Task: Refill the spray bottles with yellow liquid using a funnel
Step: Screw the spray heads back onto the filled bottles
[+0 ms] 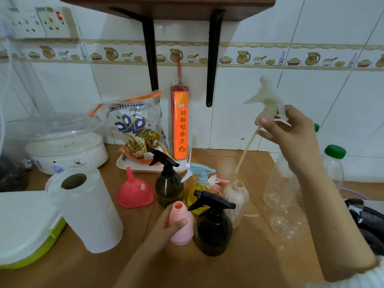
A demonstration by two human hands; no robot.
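Observation:
My left hand (168,224) grips an open pink bottle (180,223) standing on the wooden counter, its spray head off. My right hand (291,129) holds a whitish spray head (268,100) up in the air, its dip tube (247,148) hanging down to the left. Below it stands an open white ribbed bottle (236,196). A pink funnel (134,191) lies upside down on the counter. Two dark bottles with black spray heads (169,188) (214,227) stand near a yellow-filled bottle with a blue spray head (199,183). A loose pink spray head (218,181) lies behind.
A paper towel roll (87,208) stands at the left beside a white and green lidded box (25,229). A steamer (60,144), a rice bag on a tray (135,129) and a red incense pack (179,123) line the wall. Clear plastic bottles (284,196) stand right.

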